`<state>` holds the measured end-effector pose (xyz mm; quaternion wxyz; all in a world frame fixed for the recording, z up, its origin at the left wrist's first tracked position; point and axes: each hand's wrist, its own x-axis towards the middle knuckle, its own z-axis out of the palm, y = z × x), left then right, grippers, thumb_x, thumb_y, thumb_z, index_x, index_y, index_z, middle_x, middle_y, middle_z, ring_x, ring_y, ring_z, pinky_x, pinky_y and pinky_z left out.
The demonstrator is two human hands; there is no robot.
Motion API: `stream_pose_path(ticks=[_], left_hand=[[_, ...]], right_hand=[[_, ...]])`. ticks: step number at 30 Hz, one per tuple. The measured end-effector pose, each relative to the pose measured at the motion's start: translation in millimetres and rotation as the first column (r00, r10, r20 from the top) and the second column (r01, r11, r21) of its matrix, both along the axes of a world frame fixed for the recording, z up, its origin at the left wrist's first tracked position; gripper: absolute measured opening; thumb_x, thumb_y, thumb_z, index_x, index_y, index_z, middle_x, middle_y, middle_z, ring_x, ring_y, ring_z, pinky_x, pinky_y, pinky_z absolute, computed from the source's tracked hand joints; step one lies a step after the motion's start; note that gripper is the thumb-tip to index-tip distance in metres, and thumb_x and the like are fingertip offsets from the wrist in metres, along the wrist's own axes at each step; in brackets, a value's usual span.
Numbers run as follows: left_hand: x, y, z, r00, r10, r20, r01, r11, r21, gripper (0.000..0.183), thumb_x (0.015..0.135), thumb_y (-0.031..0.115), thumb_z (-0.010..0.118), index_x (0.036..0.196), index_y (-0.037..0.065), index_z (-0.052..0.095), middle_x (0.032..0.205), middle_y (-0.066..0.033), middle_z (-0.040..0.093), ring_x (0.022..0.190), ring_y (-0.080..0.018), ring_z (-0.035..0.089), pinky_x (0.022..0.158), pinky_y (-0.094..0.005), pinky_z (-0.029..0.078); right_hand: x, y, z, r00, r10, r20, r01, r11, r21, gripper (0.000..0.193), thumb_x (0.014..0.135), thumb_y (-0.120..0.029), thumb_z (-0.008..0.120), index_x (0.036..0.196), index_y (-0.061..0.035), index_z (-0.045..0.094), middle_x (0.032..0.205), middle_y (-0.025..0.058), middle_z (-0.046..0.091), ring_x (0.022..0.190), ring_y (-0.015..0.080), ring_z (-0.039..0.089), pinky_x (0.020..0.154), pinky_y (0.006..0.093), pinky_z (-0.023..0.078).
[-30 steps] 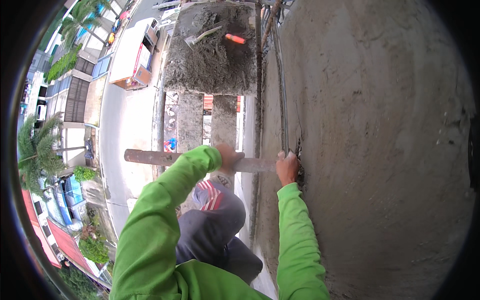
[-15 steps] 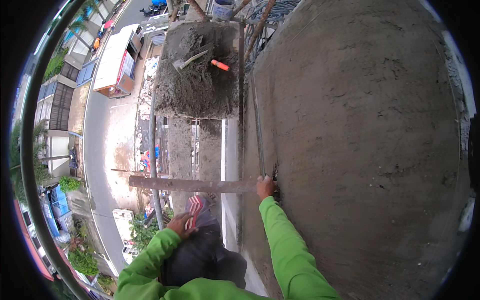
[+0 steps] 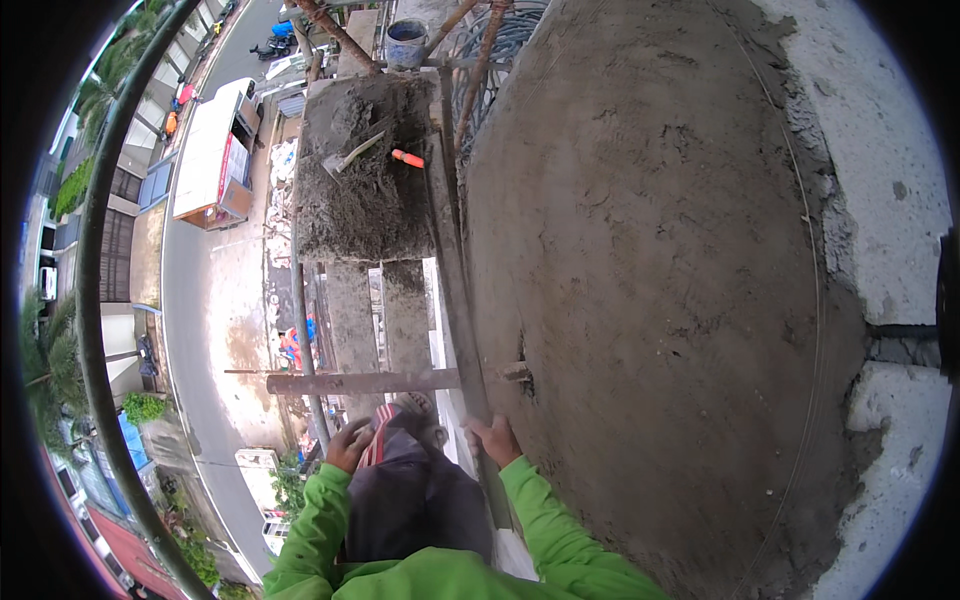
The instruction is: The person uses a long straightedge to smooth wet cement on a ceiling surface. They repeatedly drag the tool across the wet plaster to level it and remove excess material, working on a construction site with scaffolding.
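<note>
A long grey straightedge (image 3: 458, 300) runs lengthwise beside the freshly plastered wall (image 3: 660, 260). My right hand (image 3: 495, 441) is closed around its lower part, with the fingers on its left edge. My left hand (image 3: 348, 445) is at my dark trousers by the knee, next to the red and white stripes; its fingers are loosely bent and apart, holding nothing. Ahead, a heap of wet mortar (image 3: 350, 215) lies on a board, with a light-handled trowel or similar hand tool (image 3: 358, 150) and an orange-handled tool (image 3: 408, 158) on it.
A brown pole (image 3: 350, 383) crosses in front of my knees toward a hole in the wall. Planks (image 3: 405, 310) form the narrow platform. A scaffold pipe (image 3: 92, 230) curves along the left, above the street. Far ahead stands a bucket (image 3: 406, 45).
My right hand has brought the straightedge off the wall, back toward me and to the left, turning its broad face into view. My left hand has shifted slightly at the knee.
</note>
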<state>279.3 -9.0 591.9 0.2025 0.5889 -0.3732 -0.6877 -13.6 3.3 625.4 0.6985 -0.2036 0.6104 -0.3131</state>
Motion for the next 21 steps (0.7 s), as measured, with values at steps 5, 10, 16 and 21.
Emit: stream_pose_path(ticks=[5, 10, 16, 21], left_hand=[[-100.3, -39.6, 76.4, 0.903, 0.186, -0.387, -0.232, 0.97, -0.074, 0.038, 0.086, 0.02, 0.047, 0.117, -0.001, 0.04, 0.104, -0.0106, 0.053, 0.093, -0.0169, 0.051, 0.08, -0.0277, 0.042], [-128.9, -16.6, 92.4, 0.954, 0.236, -0.187, -0.29, 0.886, -0.363, 0.032, 0.088, 0.016, 0.043, 0.112, -0.003, 0.04, 0.097, -0.0123, 0.053, 0.091, -0.0176, 0.049, 0.081, -0.0281, 0.038], [-148.7, -13.1, 105.4, 0.947, 0.303, -0.105, -0.317, 0.835, -0.45, 0.034, 0.087, 0.014, 0.042, 0.114, -0.006, 0.039, 0.102, -0.0166, 0.051, 0.093, -0.0224, 0.049, 0.083, -0.0297, 0.037], [-174.9, -51.8, 124.0, 0.956, 0.291, 0.022, -0.208, 0.731, -0.65, 0.042, 0.087, 0.022, 0.044, 0.115, -0.008, 0.038, 0.107, -0.0234, 0.05, 0.099, -0.0325, 0.048, 0.086, -0.0351, 0.036]], right_hand=[[11.8, 43.1, 62.2, 0.954, 0.123, 0.274, -0.135, 0.991, 0.026, 0.019, 0.083, -0.017, 0.051, 0.08, 0.002, 0.053, 0.054, 0.0047, 0.047, 0.043, 0.0126, 0.047, 0.042, 0.0246, 0.039], [21.3, 86.7, 97.8, 0.93, 0.212, 0.301, -0.231, 0.972, 0.029, 0.021, 0.083, -0.019, 0.052, 0.084, 0.0022, 0.053, 0.056, 0.0049, 0.049, 0.045, 0.0121, 0.048, 0.042, 0.0245, 0.04], [18.1, 117.0, 123.4, 0.969, 0.215, 0.125, -0.209, 0.976, -0.054, 0.022, 0.08, -0.016, 0.055, 0.092, 0.0028, 0.054, 0.066, 0.0071, 0.056, 0.059, 0.0144, 0.055, 0.054, 0.0268, 0.045], [4.5, 118.5, 189.4, 0.835, -0.024, -0.55, -0.177, 0.935, -0.308, 0.038, 0.073, -0.014, 0.062, 0.105, 0.0018, 0.05, 0.082, 0.0119, 0.06, 0.074, 0.0187, 0.06, 0.067, 0.0291, 0.048]])
